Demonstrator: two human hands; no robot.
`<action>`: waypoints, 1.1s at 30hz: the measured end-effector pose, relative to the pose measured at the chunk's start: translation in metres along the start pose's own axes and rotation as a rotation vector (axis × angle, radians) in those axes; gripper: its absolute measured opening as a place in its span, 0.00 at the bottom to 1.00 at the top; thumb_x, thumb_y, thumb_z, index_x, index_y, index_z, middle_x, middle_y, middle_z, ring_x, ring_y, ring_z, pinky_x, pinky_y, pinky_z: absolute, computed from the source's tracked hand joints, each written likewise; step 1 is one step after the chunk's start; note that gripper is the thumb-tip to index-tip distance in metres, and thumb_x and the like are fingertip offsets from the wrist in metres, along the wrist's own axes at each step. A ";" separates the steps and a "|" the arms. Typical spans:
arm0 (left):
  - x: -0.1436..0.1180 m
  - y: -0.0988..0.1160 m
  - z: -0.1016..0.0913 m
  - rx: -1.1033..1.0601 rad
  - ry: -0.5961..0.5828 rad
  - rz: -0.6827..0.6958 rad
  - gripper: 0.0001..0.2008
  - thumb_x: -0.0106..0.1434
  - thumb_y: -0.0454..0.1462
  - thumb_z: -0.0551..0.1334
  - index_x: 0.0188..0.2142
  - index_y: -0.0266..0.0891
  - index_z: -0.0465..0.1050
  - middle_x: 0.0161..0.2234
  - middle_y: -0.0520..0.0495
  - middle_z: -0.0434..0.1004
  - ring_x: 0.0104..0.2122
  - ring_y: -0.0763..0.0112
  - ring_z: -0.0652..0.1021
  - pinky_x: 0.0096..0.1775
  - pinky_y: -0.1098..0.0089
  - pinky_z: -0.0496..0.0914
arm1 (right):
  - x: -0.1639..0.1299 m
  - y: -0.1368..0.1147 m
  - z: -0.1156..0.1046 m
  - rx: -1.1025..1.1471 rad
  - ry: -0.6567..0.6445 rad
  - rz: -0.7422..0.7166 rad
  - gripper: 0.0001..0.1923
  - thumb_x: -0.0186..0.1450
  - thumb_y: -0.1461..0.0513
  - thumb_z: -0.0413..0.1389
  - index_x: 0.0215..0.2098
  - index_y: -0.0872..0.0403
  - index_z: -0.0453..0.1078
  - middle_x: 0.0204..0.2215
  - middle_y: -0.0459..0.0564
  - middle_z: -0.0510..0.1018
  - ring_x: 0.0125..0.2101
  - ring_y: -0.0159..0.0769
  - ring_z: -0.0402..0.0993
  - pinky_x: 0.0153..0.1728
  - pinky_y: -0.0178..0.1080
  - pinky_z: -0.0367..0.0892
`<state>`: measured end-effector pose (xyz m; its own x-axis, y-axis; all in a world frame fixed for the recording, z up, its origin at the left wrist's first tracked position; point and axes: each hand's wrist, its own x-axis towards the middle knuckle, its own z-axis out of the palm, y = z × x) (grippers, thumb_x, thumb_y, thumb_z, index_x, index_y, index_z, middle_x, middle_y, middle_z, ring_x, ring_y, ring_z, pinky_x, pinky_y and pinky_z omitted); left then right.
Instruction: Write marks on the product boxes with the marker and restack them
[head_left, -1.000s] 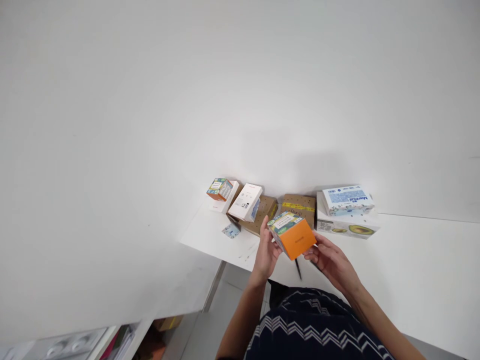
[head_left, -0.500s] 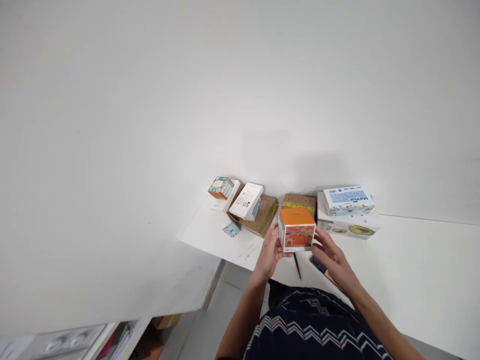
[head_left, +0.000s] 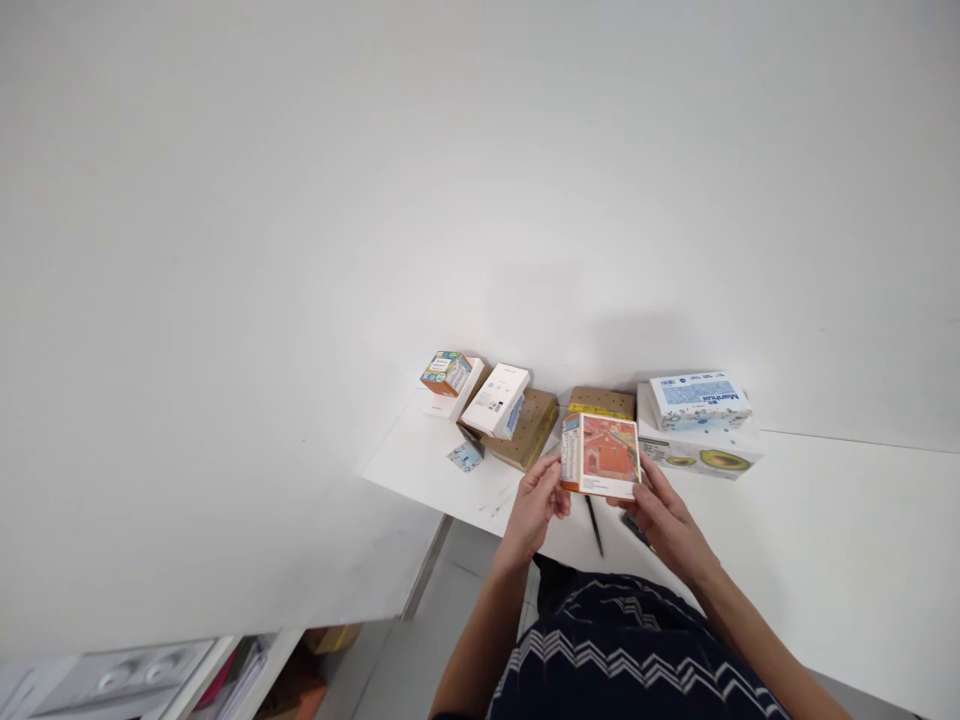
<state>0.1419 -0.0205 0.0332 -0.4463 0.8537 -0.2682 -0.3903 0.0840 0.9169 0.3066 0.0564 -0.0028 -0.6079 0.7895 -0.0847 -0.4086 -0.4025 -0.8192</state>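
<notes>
Between my hands is a small orange-and-white cardboard box (head_left: 609,450), held above the table's front part. Its face with a picture of a red building is turned up toward me, and a printed side shows on the left. My right hand (head_left: 669,515) grips the box at its right edge, thumb on the front and fingers behind. My left hand (head_left: 536,505) has its fingers curled against the box's lower left side. Under the box a black pen (head_left: 594,527) lies on the table. A dark phone-like object (head_left: 634,526) is partly hidden by my right hand.
Brown cardboard boxes (head_left: 531,430) stand along the wall, with a white box (head_left: 496,399) on one. Farther left, a small colourful box (head_left: 447,373) rests on another white box. At right, a Manhua box (head_left: 700,402) sits on an avocado-printed box (head_left: 709,457). A blue patterned piece (head_left: 466,457) lies left.
The box has been tilted so its orange top is out of sight and the picture face points up. My left fingers have moved from beneath it to its side; my right hand has closed on it.
</notes>
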 end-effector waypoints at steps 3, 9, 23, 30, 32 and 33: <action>-0.002 -0.002 0.001 -0.073 -0.014 0.069 0.17 0.54 0.45 0.69 0.37 0.37 0.73 0.26 0.52 0.72 0.20 0.82 0.68 0.22 0.78 0.60 | 0.001 -0.003 0.004 0.165 -0.037 0.093 0.23 0.62 0.50 0.58 0.54 0.42 0.68 0.51 0.50 0.76 0.42 0.40 0.76 0.43 0.45 0.72; -0.009 -0.002 0.004 -0.135 -0.162 0.014 0.30 0.56 0.47 0.68 0.56 0.48 0.62 0.46 0.45 0.75 0.39 0.67 0.78 0.37 0.68 0.71 | 0.003 -0.004 0.009 0.283 -0.127 0.214 0.20 0.64 0.48 0.53 0.48 0.48 0.73 0.45 0.52 0.80 0.42 0.44 0.76 0.44 0.48 0.70; -0.009 -0.005 0.007 -0.137 -0.064 0.027 0.39 0.53 0.42 0.70 0.61 0.53 0.57 0.49 0.44 0.73 0.46 0.59 0.76 0.43 0.59 0.73 | 0.005 0.011 0.002 0.057 0.037 0.149 0.27 0.61 0.48 0.58 0.57 0.43 0.65 0.44 0.47 0.79 0.38 0.37 0.75 0.37 0.39 0.72; -0.008 -0.013 0.008 -0.025 0.013 0.091 0.38 0.53 0.41 0.70 0.62 0.52 0.59 0.48 0.43 0.72 0.42 0.62 0.77 0.43 0.62 0.72 | 0.004 0.017 -0.001 -0.161 0.025 0.086 0.25 0.61 0.49 0.59 0.55 0.40 0.68 0.54 0.46 0.74 0.48 0.43 0.72 0.47 0.43 0.68; -0.008 -0.014 0.009 -0.023 0.008 0.095 0.38 0.53 0.41 0.70 0.62 0.51 0.58 0.48 0.43 0.72 0.43 0.62 0.77 0.43 0.62 0.72 | 0.004 0.017 0.000 -0.153 0.031 0.091 0.24 0.60 0.50 0.60 0.54 0.39 0.69 0.53 0.45 0.75 0.48 0.43 0.73 0.48 0.44 0.68; -0.009 -0.014 0.009 -0.028 0.011 0.094 0.38 0.53 0.41 0.70 0.62 0.51 0.58 0.48 0.43 0.72 0.43 0.61 0.77 0.43 0.62 0.72 | 0.004 0.016 0.000 -0.145 0.035 0.092 0.23 0.60 0.49 0.59 0.54 0.38 0.69 0.52 0.44 0.75 0.48 0.43 0.72 0.49 0.44 0.68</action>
<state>0.1585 -0.0243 0.0253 -0.4907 0.8516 -0.1847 -0.3685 -0.0107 0.9296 0.2974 0.0531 -0.0162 -0.6133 0.7689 -0.1808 -0.2479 -0.4048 -0.8802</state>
